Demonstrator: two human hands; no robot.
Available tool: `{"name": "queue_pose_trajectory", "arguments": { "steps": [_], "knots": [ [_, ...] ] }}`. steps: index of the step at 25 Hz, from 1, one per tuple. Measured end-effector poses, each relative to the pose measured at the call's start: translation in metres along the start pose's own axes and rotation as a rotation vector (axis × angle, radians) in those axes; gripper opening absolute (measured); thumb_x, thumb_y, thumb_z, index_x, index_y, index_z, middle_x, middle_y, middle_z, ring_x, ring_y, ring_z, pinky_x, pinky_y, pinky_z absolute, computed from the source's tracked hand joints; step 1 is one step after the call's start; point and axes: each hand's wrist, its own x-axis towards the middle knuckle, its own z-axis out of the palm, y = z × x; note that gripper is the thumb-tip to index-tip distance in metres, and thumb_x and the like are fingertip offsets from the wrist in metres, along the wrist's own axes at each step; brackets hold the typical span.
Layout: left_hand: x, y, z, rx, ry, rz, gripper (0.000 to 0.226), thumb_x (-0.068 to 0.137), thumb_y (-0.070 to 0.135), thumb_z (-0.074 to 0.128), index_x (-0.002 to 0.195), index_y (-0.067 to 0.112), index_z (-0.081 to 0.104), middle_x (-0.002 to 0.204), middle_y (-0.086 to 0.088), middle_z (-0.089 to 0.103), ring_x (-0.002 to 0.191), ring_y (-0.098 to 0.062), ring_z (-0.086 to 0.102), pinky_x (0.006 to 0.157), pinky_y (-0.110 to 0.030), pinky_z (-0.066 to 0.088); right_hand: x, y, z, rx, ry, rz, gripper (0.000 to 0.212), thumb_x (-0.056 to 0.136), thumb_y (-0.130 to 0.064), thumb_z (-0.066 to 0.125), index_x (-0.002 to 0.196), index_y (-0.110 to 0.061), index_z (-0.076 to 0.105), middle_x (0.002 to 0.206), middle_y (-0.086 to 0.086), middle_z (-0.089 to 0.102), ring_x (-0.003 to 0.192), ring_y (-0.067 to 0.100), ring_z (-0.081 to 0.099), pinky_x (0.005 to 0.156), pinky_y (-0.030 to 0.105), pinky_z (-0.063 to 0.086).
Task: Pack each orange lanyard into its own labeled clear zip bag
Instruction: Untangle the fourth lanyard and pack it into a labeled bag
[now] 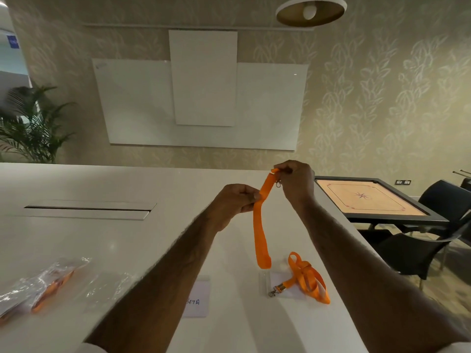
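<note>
An orange lanyard [260, 225] hangs doubled above the white table. My right hand [297, 182] pinches its top end, where a metal clip dangles. My left hand [235, 202] pinches the strap a little lower, to the left. The loop's bottom hangs just above the table. A second orange lanyard [305, 277] with a metal clip lies bunched partly on a clear zip bag [280, 285] that has a white label. Another labeled clear bag [197, 298] lies flat under my left forearm. At the left, clear bags [51, 281] hold orange lanyards.
The white table [127, 238] has a recessed cable slot [89, 210] at the left centre. A carrom board [369, 200] on a black stand and black chairs [420, 245] stand beyond the table's right edge. A potted plant [33, 126] stands far left.
</note>
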Motion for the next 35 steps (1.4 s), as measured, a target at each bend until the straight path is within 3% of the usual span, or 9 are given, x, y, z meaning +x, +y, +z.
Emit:
{"name": "queue_pose_trajectory", "arguments": {
  "steps": [4,7,12,16,21,27,31,33,35],
  "knots": [
    [0.01,0.014,0.006,0.034,0.197,0.101,0.01,0.091,0.019,0.073,0.093,0.01,0.076,0.089,-0.004,0.077,0.089,-0.024,0.073,0.074,-0.025,0.06,-0.009,-0.004,0.006,0.028,-0.166,-0.026,0.018,0.081,0.01,0.069,0.091,-0.001,0.078,0.08,0.012,0.074,0.074,0.026,0.071,0.07,0.038,0.062],
    [0.017,0.018,0.009,0.059,0.296,0.106,0.019,0.087,0.019,0.076,0.09,0.001,0.075,0.087,-0.014,0.077,0.088,-0.035,0.073,0.083,-0.042,0.061,-0.014,-0.009,0.012,0.084,-0.232,-0.062,0.013,0.086,0.001,0.069,0.092,-0.003,0.079,0.08,0.01,0.075,0.073,0.024,0.071,0.07,0.038,0.062],
    [0.018,0.015,0.008,0.184,0.407,0.141,0.013,0.086,0.016,0.072,0.083,0.004,0.067,0.083,-0.011,0.075,0.078,-0.028,0.072,0.073,-0.04,0.059,-0.018,-0.011,0.013,0.107,-0.411,-0.107,0.016,0.097,-0.014,0.063,0.097,-0.005,0.076,0.085,0.011,0.073,0.08,0.025,0.07,0.073,0.03,0.059],
    [0.017,0.012,0.012,0.18,0.413,0.126,0.018,0.088,0.02,0.073,0.081,0.011,0.059,0.081,-0.007,0.073,0.075,-0.023,0.069,0.069,-0.033,0.058,-0.022,-0.013,0.02,-0.033,-0.231,-0.177,0.016,0.091,0.001,0.066,0.099,-0.006,0.077,0.082,-0.002,0.07,0.073,0.011,0.068,0.064,0.013,0.054],
    [0.014,0.01,0.009,0.1,0.418,0.041,0.022,0.088,0.021,0.074,0.092,0.005,0.059,0.081,-0.011,0.074,0.075,-0.026,0.07,0.074,-0.039,0.061,-0.022,-0.016,0.023,-0.017,-0.246,-0.152,0.019,0.087,0.007,0.065,0.095,-0.003,0.077,0.079,-0.001,0.07,0.067,0.007,0.065,0.063,0.019,0.054],
    [-0.002,0.01,0.006,0.008,0.025,-0.121,0.021,0.098,0.02,0.063,0.11,0.004,0.07,0.098,-0.009,0.077,0.095,-0.025,0.072,0.088,-0.036,0.058,-0.009,-0.007,0.017,-0.012,-0.009,-0.069,0.026,0.089,0.007,0.058,0.094,-0.01,0.077,0.084,-0.002,0.073,0.079,0.012,0.072,0.071,0.024,0.061],
    [0.001,0.019,-0.007,-0.017,0.041,-0.017,0.022,0.095,0.026,0.067,0.108,0.009,0.073,0.1,-0.007,0.077,0.093,-0.022,0.071,0.088,-0.036,0.058,-0.002,0.013,0.005,-0.108,0.054,-0.024,0.025,0.09,0.008,0.057,0.096,-0.006,0.077,0.087,0.005,0.074,0.075,0.013,0.07,0.073,0.029,0.063],
    [0.006,0.018,-0.004,0.073,0.123,-0.01,0.028,0.091,0.033,0.072,0.112,0.015,0.074,0.108,-0.005,0.075,0.102,-0.023,0.068,0.092,-0.039,0.055,-0.004,0.015,0.004,-0.086,-0.026,-0.019,0.021,0.087,0.007,0.064,0.093,-0.007,0.078,0.081,0.005,0.074,0.069,0.01,0.068,0.067,0.024,0.062],
    [0.01,0.015,0.003,0.113,0.211,0.017,0.026,0.088,0.031,0.076,0.109,0.015,0.075,0.109,-0.005,0.074,0.106,-0.025,0.066,0.091,-0.038,0.053,-0.01,0.011,0.009,-0.036,-0.132,-0.01,0.02,0.079,0.008,0.07,0.09,-0.007,0.078,0.079,0.005,0.074,0.07,0.016,0.07,0.069,0.032,0.063]
  ]
}}
